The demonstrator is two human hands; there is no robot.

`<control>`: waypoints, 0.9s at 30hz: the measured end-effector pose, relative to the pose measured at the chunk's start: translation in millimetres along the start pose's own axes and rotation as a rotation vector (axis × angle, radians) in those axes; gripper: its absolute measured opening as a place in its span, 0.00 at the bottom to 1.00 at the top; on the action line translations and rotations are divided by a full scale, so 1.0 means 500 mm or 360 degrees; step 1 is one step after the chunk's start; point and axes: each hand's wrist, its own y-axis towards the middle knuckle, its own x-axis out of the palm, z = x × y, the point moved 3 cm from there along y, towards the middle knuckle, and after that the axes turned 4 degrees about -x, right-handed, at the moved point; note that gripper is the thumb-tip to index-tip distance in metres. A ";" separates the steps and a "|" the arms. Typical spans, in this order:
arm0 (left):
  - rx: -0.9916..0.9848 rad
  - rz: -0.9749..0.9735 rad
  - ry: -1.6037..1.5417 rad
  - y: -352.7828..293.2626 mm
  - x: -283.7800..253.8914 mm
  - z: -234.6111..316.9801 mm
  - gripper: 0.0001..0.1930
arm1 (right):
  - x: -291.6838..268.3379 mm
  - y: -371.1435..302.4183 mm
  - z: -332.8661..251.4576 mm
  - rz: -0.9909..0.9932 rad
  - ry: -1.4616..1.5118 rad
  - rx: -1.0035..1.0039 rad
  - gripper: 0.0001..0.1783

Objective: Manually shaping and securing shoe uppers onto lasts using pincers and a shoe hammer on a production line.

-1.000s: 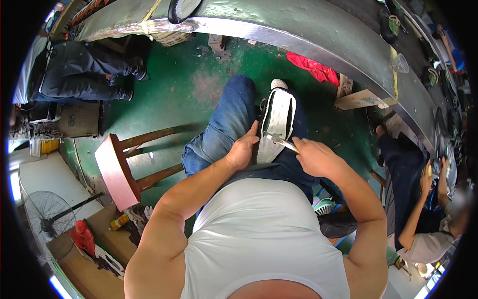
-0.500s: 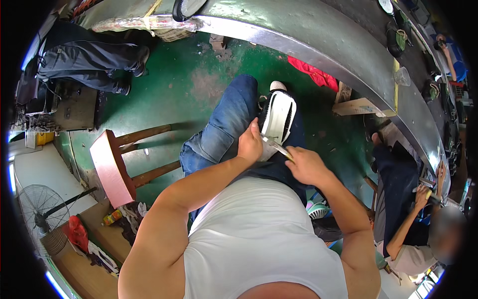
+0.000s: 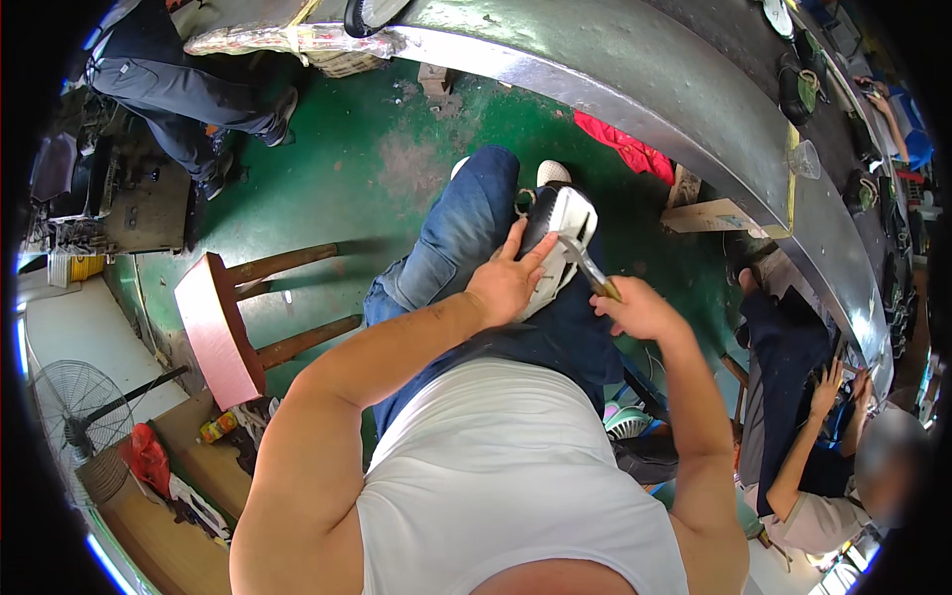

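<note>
A dark shoe (image 3: pixel 564 230) lies across my thigh with its pale underside facing up and a loop of cord at its far end. My left hand (image 3: pixel 506 288) holds it from the left, two fingers stretched along its edge. In my right hand (image 3: pixel 640 309) is a metal hand tool (image 3: pixel 587 266) with a curved, narrow head and a yellowish handle. The tool's tip meets the shoe's underside, close to my left fingertips. Its exact kind is too small to tell. My right fingers wrap round the handle.
A metal-edged workbench (image 3: pixel 595 79) curves across the far side and right, with shoes on it. To my left stands a stool (image 3: pixel 220 332); a fan (image 3: pixel 79 416) is behind it. A co-worker (image 3: pixel 808 466) sits at right. Red cloth (image 3: pixel 625 144) hangs under the bench.
My left hand has slid forward along the shoe, its fingers now spread more. The tool's head has moved farther up the underside, and my right hand has shifted right and slightly forward.
</note>
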 end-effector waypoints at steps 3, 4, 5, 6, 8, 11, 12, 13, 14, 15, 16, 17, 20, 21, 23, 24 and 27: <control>-0.0141 -0.0244 -0.0021 0.013 -0.011 -0.005 0.31 | -0.022 -0.003 -0.051 0.0583 -0.0488 -0.0681 0.16; -0.0182 -0.0328 0.0015 0.014 -0.019 0.006 0.31 | -0.007 0.008 -0.053 0.0580 -0.0483 -0.0666 0.16; -0.0217 -0.0402 0.0056 0.020 -0.031 0.018 0.31 | 0.001 0.030 -0.060 0.0715 -0.0462 -0.0794 0.17; -0.0210 -0.0405 0.0055 0.022 -0.041 0.033 0.31 | 0.004 0.050 -0.053 0.0851 -0.0441 -0.0924 0.18; -0.0288 -0.0582 0.0195 0.016 -0.057 0.048 0.32 | 0.023 0.082 -0.035 0.0678 -0.0895 -0.0705 0.19; -0.0223 0.0163 -0.0669 -0.039 0.004 -0.035 0.35 | 0.018 0.082 -0.024 0.0610 -0.0803 -0.0704 0.21; -0.0698 -0.0027 -0.0782 -0.059 0.005 -0.041 0.39 | 0.032 0.067 -0.012 0.0581 -0.0721 -0.0708 0.22; -0.0691 -0.0031 -0.0783 -0.060 0.001 -0.036 0.39 | 0.039 0.056 0.001 0.0588 -0.0721 -0.0702 0.22; -0.0674 -0.0083 -0.0874 -0.061 0.001 -0.034 0.41 | 0.046 0.043 0.016 0.0677 -0.0538 -0.0785 0.21; -0.0658 -0.0135 -0.0966 -0.063 -0.002 -0.031 0.42 | 0.051 0.031 0.027 0.0765 -0.0354 -0.0866 0.21; -0.0698 -0.0229 -0.0973 -0.059 -0.015 -0.024 0.44 | 0.054 0.018 0.022 0.0761 -0.0360 -0.0867 0.21; -0.0701 -0.0230 -0.0974 -0.059 -0.011 -0.033 0.44 | 0.063 0.003 0.011 0.0719 -0.0173 -0.0823 0.21; -0.0612 -0.0337 -0.1077 -0.057 -0.016 -0.025 0.49 | 0.093 -0.006 -0.004 0.0648 -0.0261 -0.0771 0.21; -0.0643 -0.0497 -0.0986 -0.062 -0.021 -0.015 0.52 | 0.102 -0.005 -0.008 0.0608 -0.0546 -0.0767 0.22; -0.0656 -0.0643 -0.0882 -0.062 -0.033 -0.001 0.55 | 0.101 0.011 0.003 0.0520 -0.0764 -0.0589 0.22; -0.0619 -0.0600 -0.0676 -0.067 -0.035 -0.008 0.56 | 0.100 0.001 0.011 0.0496 -0.0520 -0.0586 0.22; -0.0327 -0.0104 -0.0328 -0.059 -0.107 0.007 0.46 | 0.095 -0.030 0.051 0.0557 -0.0050 -0.0683 0.20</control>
